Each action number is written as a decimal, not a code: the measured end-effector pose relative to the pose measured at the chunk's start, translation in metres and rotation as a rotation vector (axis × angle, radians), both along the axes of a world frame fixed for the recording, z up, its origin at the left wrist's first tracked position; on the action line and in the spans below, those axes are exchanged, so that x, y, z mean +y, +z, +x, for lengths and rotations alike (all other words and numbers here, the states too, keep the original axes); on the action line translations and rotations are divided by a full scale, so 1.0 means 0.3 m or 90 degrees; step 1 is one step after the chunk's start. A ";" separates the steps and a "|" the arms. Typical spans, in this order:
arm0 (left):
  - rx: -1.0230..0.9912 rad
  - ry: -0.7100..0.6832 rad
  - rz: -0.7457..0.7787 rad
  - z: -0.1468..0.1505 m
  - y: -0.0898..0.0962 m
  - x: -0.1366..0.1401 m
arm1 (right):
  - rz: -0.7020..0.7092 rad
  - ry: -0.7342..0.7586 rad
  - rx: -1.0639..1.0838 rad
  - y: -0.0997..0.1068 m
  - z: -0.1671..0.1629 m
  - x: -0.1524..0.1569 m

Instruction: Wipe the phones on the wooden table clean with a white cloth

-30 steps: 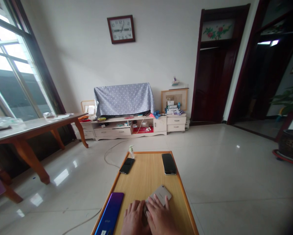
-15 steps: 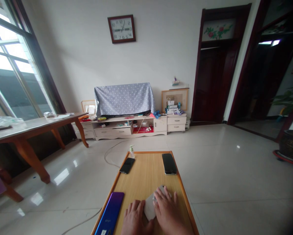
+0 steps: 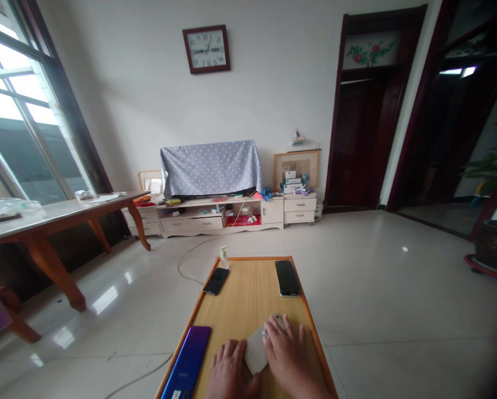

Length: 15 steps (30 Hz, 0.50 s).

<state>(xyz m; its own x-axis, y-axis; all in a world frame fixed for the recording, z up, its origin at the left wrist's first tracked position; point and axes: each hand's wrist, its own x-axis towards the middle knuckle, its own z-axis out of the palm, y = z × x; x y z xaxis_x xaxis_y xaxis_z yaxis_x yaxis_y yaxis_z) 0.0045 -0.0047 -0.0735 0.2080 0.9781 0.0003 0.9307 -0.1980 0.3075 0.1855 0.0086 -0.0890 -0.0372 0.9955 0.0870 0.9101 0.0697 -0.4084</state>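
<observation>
A pale silver smartphone (image 3: 255, 350) lies back up and slanted on the small wooden table, its camera lens near the far corner. My left hand (image 3: 230, 370) is closed on its near left side, with the index finger at the left corner and the thumb by the lower corner. Across the phone's upper right part rests my right hand (image 3: 285, 349). Its first fingers press down on the back, while the outer ones stretch past the edge. A small whitish bit shows under these fingertips, too hidden to name.
A blue-purple phone (image 3: 189, 360) lies along the table's left edge. Farther back are a black phone (image 3: 216, 281), a dark-screened phone (image 3: 287, 278) and a small pump bottle (image 3: 224, 257). The wooden tabletop (image 3: 248, 293) has a raised orange-brown rim. A cable (image 3: 148, 372) runs over the floor.
My right hand has slid slightly to the right and up over the phone's back, baring more of the lens corner. The left hand and the phone stay in place.
</observation>
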 end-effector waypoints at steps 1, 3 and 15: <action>-0.007 0.001 0.002 0.000 0.000 -0.001 | 0.001 0.029 0.013 -0.004 -0.013 -0.011; -0.021 0.000 0.000 0.001 0.005 -0.004 | 0.000 0.101 0.049 -0.009 -0.046 -0.038; -0.005 0.000 -0.014 0.003 0.027 -0.006 | 0.006 0.044 0.022 -0.002 -0.025 -0.025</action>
